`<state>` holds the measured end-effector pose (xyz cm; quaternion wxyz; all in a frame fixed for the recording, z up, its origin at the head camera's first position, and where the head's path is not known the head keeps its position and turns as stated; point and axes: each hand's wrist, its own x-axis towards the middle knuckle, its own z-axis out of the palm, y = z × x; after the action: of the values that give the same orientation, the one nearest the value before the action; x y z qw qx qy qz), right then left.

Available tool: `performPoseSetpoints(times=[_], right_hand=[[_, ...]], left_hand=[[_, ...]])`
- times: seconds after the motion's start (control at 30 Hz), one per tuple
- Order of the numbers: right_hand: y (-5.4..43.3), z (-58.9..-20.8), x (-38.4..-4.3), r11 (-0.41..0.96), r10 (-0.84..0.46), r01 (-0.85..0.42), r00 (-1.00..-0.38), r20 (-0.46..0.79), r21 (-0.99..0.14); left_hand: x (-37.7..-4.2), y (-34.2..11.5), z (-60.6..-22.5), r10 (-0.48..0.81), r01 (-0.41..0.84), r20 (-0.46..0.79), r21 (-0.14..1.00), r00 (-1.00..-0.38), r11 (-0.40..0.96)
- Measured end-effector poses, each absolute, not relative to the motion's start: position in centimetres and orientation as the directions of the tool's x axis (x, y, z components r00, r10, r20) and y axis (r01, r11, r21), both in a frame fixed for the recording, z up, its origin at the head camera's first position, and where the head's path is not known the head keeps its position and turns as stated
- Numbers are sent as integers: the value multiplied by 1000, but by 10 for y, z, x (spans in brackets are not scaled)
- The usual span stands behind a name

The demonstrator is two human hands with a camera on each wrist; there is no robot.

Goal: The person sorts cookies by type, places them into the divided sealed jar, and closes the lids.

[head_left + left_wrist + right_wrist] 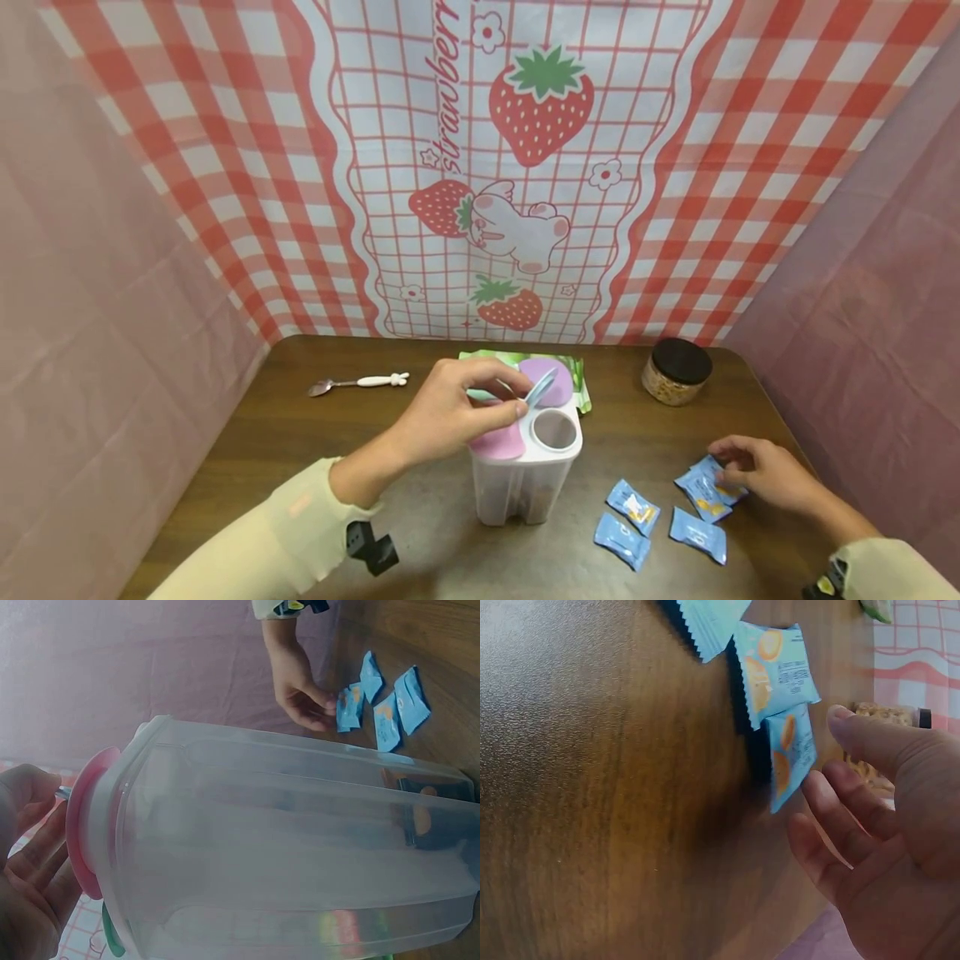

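A clear storage canister [517,492] with a white top stands mid-table. Its top carries a pink lid [498,442], a purple lid [551,379] and a partly covered green lid. At its front right is an uncovered round opening [555,431]. My left hand [465,408] pinches a raised light-blue lid [542,387] between thumb and fingers. To the right, my right hand [772,475] reaches to several blue snack packets [701,487]. Its thumb and fingers are apart beside one packet [791,754]; whether they touch it I cannot tell.
A black-lidded jar [677,372] stands at the back right. A spoon with a white handle [378,381] lies at the back left. Behind the canister is a green-and-white package [583,396]. Cloth walls rise at the back and sides.
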<state>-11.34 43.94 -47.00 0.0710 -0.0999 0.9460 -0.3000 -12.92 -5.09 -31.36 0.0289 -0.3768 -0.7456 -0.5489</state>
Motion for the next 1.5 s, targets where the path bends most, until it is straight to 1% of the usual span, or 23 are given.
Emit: performPoseSetpoints(times=[0.13,0.33,0.5,0.7,0.8,1.03,1.2,1.33,1.5], right_hand=[[442,-475,-112,790,-221,-110,-969,-112,-604],[447,-481,-111,796,-205,-79,-968,-144,-601],[448,-482,-112,796,-196,-73,-970,-142,-600],[448,-480,-114,829,-148,-49,-980,-134,-557],[447,-480,-116,830,-133,-41,-983,-126,-557],[444,-477,-124,848,-139,-93,-989,-49,-521],[441,-469,-130,848,-174,-147,-985,-6,-510],[437,-458,-136,849,-202,-198,-978,44,-490],[427,-437,-142,856,-198,-239,-971,136,-459]], left_hand=[[-129,-51,-314,531,593,456,798,-714,112],[-128,-51,-316,533,587,450,801,-716,113],[-127,-51,-315,532,580,446,807,-720,109],[-126,-51,-314,531,578,442,808,-723,115],[-128,-50,-314,533,584,446,803,-719,117],[-132,-49,-312,548,622,468,772,-693,128],[-133,-48,-310,552,623,466,771,-692,129],[-133,-49,-310,555,621,464,773,-690,126],[-132,-51,-311,560,619,461,776,-688,122]])
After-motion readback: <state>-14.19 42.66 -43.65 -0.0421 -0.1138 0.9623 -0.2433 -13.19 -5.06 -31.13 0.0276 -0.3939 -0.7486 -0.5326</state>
